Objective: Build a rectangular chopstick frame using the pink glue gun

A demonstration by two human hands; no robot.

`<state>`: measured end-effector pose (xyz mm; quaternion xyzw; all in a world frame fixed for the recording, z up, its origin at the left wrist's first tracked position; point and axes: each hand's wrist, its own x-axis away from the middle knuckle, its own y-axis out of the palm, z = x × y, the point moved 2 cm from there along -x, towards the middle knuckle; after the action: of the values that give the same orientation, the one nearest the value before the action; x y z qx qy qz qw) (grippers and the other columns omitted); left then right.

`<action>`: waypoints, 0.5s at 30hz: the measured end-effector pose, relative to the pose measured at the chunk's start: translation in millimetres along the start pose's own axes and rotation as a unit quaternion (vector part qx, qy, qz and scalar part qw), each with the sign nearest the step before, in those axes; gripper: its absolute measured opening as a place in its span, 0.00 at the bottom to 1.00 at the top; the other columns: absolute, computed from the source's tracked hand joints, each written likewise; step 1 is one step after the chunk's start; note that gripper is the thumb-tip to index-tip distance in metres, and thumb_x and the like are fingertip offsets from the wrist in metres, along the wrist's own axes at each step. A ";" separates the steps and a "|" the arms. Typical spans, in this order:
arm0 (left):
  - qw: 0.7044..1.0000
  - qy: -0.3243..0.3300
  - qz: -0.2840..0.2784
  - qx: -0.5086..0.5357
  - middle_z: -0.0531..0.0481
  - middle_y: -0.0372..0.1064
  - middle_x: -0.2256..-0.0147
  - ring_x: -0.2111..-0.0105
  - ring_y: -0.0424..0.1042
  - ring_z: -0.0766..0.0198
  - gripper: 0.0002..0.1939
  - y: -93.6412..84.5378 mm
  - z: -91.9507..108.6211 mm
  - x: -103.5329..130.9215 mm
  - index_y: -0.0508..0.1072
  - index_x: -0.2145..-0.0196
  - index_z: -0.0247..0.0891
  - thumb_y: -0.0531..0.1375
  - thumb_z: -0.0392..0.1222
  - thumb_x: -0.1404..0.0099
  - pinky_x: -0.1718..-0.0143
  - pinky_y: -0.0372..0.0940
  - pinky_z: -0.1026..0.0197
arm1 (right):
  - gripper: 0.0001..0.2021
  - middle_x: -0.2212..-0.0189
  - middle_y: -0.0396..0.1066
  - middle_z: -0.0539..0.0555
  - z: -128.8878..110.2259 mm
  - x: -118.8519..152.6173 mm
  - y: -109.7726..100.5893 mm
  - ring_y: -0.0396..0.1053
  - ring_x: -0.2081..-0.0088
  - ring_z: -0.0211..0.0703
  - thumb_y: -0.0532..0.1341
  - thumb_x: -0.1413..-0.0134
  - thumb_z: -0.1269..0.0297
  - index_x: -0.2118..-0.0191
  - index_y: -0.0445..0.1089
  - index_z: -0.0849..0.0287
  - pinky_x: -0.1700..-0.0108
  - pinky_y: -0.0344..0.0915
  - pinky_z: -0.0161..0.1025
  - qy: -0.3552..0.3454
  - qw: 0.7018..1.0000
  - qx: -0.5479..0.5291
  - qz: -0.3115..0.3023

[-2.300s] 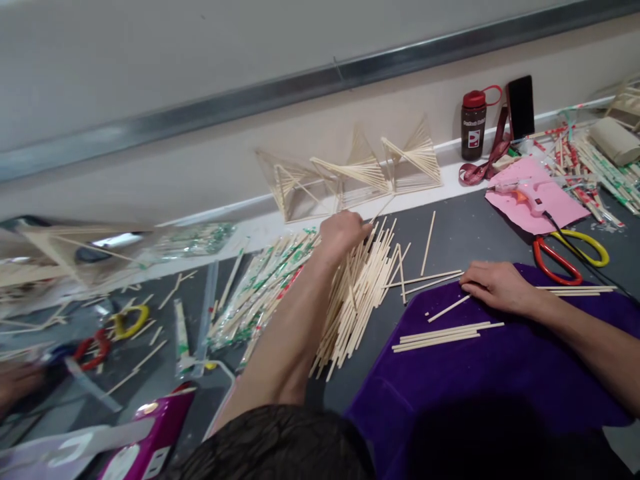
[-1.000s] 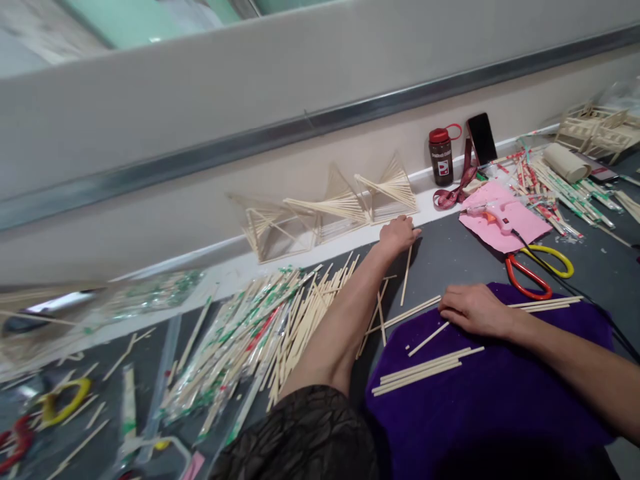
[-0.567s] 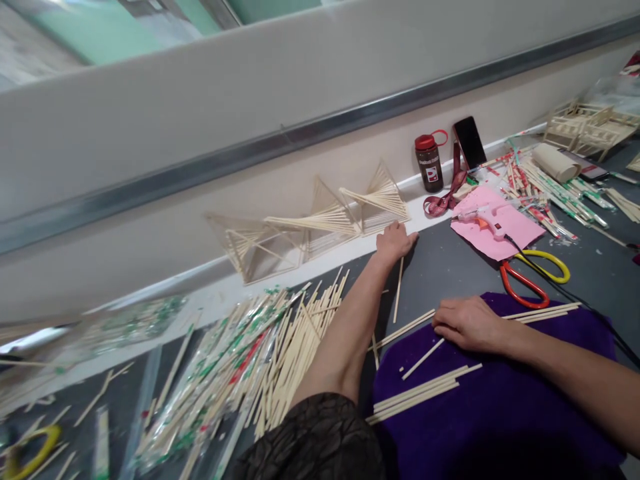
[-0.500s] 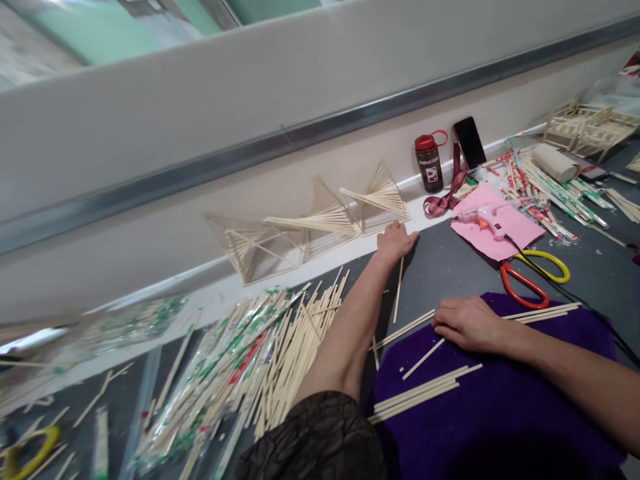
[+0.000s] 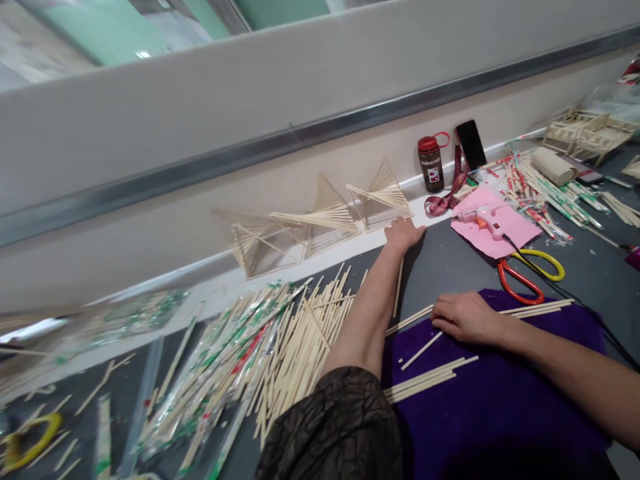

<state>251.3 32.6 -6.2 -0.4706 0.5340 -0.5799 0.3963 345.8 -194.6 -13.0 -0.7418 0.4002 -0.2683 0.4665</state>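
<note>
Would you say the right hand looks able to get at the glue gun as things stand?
Probably yes: nothing seems to stand between the right hand and the glue gun, and the scissors lie off to one side.

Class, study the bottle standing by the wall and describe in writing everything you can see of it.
The bottle is dark brown with a smooth, plastic-looking body and a red lid, which is on. A red loop sticks out from the lid's side. White lettering, too blurred to read surely, runs above a red and white square mark. It stands upright on the white ledge, between the stick models and the phone. No hand touches it; its contents cannot be made out.
</note>
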 end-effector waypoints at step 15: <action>0.907 0.243 0.236 0.252 0.46 0.67 0.40 0.47 0.71 0.55 0.23 -85.1 17.5 198.0 0.71 0.42 0.44 0.58 0.51 0.32 0.52 0.73 0.54 | 0.07 0.72 0.72 0.49 18.6 6.6 -43.7 0.69 0.70 0.34 0.58 0.39 0.68 0.66 0.73 0.62 0.64 0.63 0.33 -0.034 0.926 -0.321 0.194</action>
<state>223.8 -152.4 102.3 -0.0599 0.5452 -0.6811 0.4850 378.7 -180.6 19.0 -0.7682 0.5852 -0.0040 0.2596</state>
